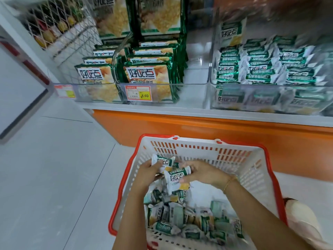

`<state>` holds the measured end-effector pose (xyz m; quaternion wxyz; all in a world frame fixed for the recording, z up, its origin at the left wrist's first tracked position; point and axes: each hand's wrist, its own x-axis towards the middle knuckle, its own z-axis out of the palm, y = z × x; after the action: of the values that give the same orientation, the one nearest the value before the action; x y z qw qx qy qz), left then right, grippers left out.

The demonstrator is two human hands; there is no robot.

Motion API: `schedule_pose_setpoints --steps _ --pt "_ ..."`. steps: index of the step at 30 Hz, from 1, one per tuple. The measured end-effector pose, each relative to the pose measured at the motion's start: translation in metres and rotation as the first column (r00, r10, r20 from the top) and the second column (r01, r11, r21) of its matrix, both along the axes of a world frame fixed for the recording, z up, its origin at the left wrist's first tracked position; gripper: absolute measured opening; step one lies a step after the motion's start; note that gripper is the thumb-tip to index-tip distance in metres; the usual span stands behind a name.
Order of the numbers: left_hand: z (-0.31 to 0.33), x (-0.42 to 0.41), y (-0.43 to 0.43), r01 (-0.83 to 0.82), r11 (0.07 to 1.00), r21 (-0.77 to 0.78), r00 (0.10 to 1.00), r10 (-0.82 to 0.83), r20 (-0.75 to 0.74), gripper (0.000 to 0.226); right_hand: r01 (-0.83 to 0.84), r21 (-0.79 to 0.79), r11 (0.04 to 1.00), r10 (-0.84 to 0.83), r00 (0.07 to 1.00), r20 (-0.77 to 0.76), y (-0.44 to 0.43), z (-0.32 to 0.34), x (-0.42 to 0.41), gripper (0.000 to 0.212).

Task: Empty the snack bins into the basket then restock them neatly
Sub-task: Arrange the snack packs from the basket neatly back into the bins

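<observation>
While both hands are down inside the basket (252, 175), each one holds a small snack packet. The left hand (148, 171) has its fingers curled round an upper packet (163, 161), white and green with dark lettering, and more wrappers seem bunched beneath it, though how many I cannot tell. The right hand (200, 173) pinches a front packet (177, 179) between thumb and fingers; this one is white and green with a yellow end, and it touches the bundle in the left hand. A thin gold bracelet (227, 184) circles the right wrist.

Below the hands, loose packets (180, 219) of the same kind lie jumbled across the bottom of the basket, which is white with slotted walls and a red rim. It sits low, in front of the orange base (198, 129) of a display counter, with pale floor (54, 177) to its left.

On the white counter top stand clear plastic bins side by side. The right bin (252, 85) is packed with stacked packets (261, 69), matching those in the basket and set in fairly even rows. The middle bin (192, 94) holds big bags (149, 76) standing upright one behind another on its left side, and a red and yellow price tag (138, 93) reading 8.60 is stuck on its front. The left bin (79, 92) holds more upright bags (95, 76) of the same design. Farther left and behind, a wire rack (59, 27) holds blurred goods.
</observation>
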<state>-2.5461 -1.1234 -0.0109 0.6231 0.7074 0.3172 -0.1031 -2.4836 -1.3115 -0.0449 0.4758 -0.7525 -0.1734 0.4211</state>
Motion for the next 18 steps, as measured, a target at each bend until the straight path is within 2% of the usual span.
schedule_pose_setpoints --steps 2,5,8,11,12,14,18 --pt "0.017 0.006 -0.011 0.119 0.993 0.002 0.993 -0.119 -0.020 0.016 0.076 0.087 0.993 -0.083 0.993 0.080 -0.011 0.033 0.007 0.037" --pt "0.051 0.018 -0.039 0.225 0.974 -0.038 0.974 -0.223 0.049 0.026 0.187 0.183 0.965 -0.228 0.945 0.235 -0.030 0.070 0.009 0.036" --pt "0.090 0.027 -0.065 0.184 0.982 -0.033 0.969 -0.176 0.175 0.050 0.296 0.338 0.894 -0.379 0.900 0.215 -0.052 0.101 0.002 0.043" --pt "0.129 0.032 -0.097 0.208 0.970 0.123 0.934 -0.235 0.270 0.081 0.395 0.466 0.791 -0.541 0.808 0.233 -0.065 0.130 -0.004 0.044" --pt "0.140 0.034 -0.110 0.186 0.966 0.178 0.914 -0.236 0.329 0.083 0.434 0.473 0.767 -0.589 0.769 0.248 -0.069 0.137 -0.003 0.049" --pt "0.157 0.039 -0.136 0.063 0.982 0.179 0.862 -0.144 0.486 0.065 0.467 0.469 0.750 -0.629 0.724 0.283 -0.080 0.155 0.000 0.057" --pt "0.180 0.052 -0.172 0.015 0.983 0.184 0.799 -0.123 0.589 0.049 0.399 0.442 0.803 -0.566 0.743 0.358 -0.113 0.191 0.014 0.055"
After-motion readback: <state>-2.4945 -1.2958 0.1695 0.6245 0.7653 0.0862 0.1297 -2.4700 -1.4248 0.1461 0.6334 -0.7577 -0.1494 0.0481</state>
